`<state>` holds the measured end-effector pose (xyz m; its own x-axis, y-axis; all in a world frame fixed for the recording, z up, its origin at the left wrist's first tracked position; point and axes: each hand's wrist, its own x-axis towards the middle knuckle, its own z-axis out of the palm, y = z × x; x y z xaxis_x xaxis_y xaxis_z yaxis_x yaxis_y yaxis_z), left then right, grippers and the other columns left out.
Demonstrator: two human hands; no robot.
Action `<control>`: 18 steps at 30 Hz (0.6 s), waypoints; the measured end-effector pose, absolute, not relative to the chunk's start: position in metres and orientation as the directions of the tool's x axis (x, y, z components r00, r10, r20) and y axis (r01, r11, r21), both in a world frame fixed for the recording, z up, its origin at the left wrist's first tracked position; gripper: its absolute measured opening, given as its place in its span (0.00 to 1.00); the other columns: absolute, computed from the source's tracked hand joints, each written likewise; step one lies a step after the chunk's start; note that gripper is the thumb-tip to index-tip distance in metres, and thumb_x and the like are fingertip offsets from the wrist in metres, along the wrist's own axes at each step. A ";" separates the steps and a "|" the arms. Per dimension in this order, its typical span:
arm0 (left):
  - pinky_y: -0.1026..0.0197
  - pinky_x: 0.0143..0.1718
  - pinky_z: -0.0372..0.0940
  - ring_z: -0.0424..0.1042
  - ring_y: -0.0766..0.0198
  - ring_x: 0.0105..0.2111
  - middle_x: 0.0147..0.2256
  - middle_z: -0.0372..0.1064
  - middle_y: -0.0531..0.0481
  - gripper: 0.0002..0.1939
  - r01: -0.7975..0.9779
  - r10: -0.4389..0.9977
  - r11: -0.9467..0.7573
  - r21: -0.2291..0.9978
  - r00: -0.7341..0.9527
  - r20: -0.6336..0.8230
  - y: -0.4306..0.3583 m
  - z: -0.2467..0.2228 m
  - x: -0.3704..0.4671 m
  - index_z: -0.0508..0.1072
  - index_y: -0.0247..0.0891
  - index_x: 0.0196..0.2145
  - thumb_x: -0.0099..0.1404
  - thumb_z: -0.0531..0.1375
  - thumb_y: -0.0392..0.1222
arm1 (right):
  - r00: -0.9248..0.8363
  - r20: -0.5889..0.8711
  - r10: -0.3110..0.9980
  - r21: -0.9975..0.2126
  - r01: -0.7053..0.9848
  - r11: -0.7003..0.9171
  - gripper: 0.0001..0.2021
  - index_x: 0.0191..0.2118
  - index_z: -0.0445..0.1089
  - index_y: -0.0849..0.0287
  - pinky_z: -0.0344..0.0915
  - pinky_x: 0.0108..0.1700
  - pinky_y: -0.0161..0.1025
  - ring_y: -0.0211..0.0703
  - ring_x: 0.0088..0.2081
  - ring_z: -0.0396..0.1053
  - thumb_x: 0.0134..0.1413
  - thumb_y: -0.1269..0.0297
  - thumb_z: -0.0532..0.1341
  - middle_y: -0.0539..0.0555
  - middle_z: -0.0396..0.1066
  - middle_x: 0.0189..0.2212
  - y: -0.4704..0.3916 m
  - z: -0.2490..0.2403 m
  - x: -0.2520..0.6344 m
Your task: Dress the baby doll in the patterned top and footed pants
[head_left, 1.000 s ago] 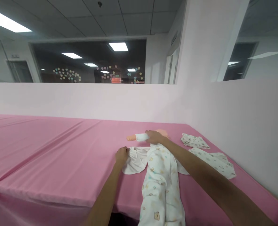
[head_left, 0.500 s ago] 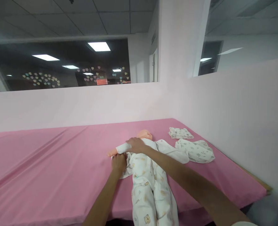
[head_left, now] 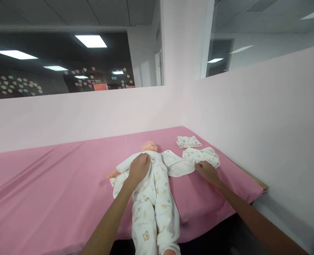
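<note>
A baby doll [head_left: 149, 146] lies on its back, head toward the wall, in white patterned trousers [head_left: 146, 212] and a white top. Its arm at the left is in a white sleeve [head_left: 126, 163], the small hand showing at the end. My left hand [head_left: 139, 166] is closed on the top at the doll's chest. To the right, a white sleeve [head_left: 179, 166] is spread out flat, and my right hand [head_left: 207, 171] pinches its end. The doll's other arm is hidden.
A pink sheet [head_left: 66, 184] covers the table, against a white wall [head_left: 106, 113]. Behind my right hand lie a loose patterned cloth [head_left: 203, 155] and a folded patterned cloth [head_left: 188, 141]. Windows are set in the walls above.
My right hand has left the doll's sleeved arm and moved right to the spread sleeve's end. My left hand has moved from that arm up to the chest. The view has shifted right.
</note>
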<state>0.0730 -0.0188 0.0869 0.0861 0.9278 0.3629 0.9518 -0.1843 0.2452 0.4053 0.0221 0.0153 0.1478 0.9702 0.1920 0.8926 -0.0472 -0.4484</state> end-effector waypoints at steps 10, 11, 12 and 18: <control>0.56 0.45 0.64 0.73 0.53 0.43 0.45 0.73 0.38 0.14 0.913 0.912 -0.403 -0.066 0.407 0.058 0.041 0.085 0.149 0.74 0.32 0.41 0.62 0.51 0.28 | 0.218 0.215 0.952 -0.551 0.832 -0.065 0.09 0.27 0.59 0.56 0.49 0.28 0.36 0.41 0.27 0.63 0.56 0.62 0.51 0.50 0.66 0.25 0.047 0.006 0.376; 0.55 0.45 0.64 0.73 0.52 0.44 0.46 0.73 0.38 0.15 0.912 0.912 -0.404 -0.077 0.408 0.049 0.043 0.084 0.149 0.74 0.31 0.42 0.62 0.51 0.28 | 0.230 0.213 0.950 -0.563 0.823 -0.074 0.08 0.27 0.60 0.56 0.50 0.27 0.36 0.40 0.28 0.64 0.56 0.62 0.51 0.50 0.67 0.25 0.049 0.009 0.380; 0.55 0.46 0.64 0.72 0.52 0.46 0.47 0.72 0.37 0.15 0.911 0.912 -0.404 -0.085 0.408 0.044 0.044 0.084 0.148 0.73 0.31 0.43 0.63 0.51 0.28 | 0.250 0.210 0.945 -0.573 0.815 -0.088 0.08 0.28 0.60 0.56 0.51 0.28 0.36 0.40 0.28 0.65 0.56 0.62 0.51 0.50 0.68 0.26 0.052 0.013 0.386; 0.55 0.47 0.63 0.72 0.50 0.46 0.44 0.73 0.34 0.13 0.916 0.921 -0.385 -0.111 0.389 0.012 0.047 0.084 0.142 0.74 0.29 0.42 0.64 0.52 0.30 | 0.454 0.275 0.847 -0.559 0.793 -0.244 0.15 0.38 0.70 0.63 0.57 0.32 0.43 0.51 0.34 0.68 0.57 0.62 0.48 0.66 0.71 0.34 0.073 0.045 0.457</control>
